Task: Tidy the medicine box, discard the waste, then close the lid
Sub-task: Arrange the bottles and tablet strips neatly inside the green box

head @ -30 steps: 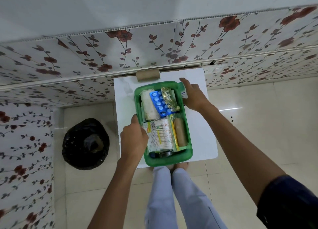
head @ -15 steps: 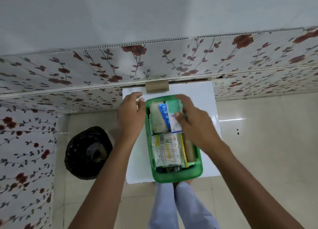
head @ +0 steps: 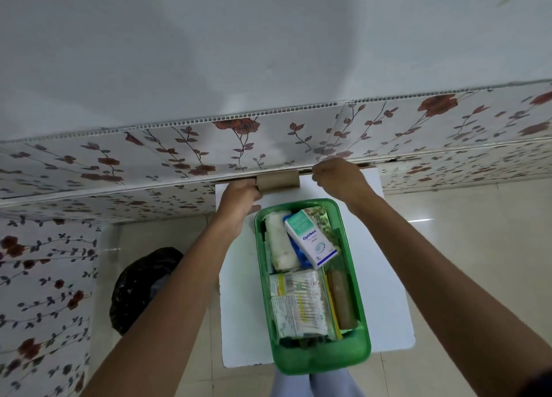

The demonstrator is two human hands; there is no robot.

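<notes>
The green medicine box [head: 322, 356] stands without a lid on a small white table [head: 385, 277]. Inside it lie a white gauze roll [head: 279, 241], a white-and-teal Optibex carton [head: 310, 238] over a blue blister pack, packets of cotton swabs [head: 295, 304] and a brown roll [head: 340, 298]. Both hands are beyond the box at the table's far edge. My left hand [head: 239, 202] has curled fingers touching the left end of a brown cardboard piece [head: 277, 182] on the wall. My right hand [head: 340, 181] is pinched just right of that piece. What they grip is not visible.
A black rubbish bag [head: 140, 289] sits on the tiled floor left of the table. Floral wall panels run directly behind the table and along the left side. My legs show under the table's near edge.
My right hand left the Optibex carton lying in the box and moved to the far table edge. My left hand moved right to the brown piece. The camera tilted upward.
</notes>
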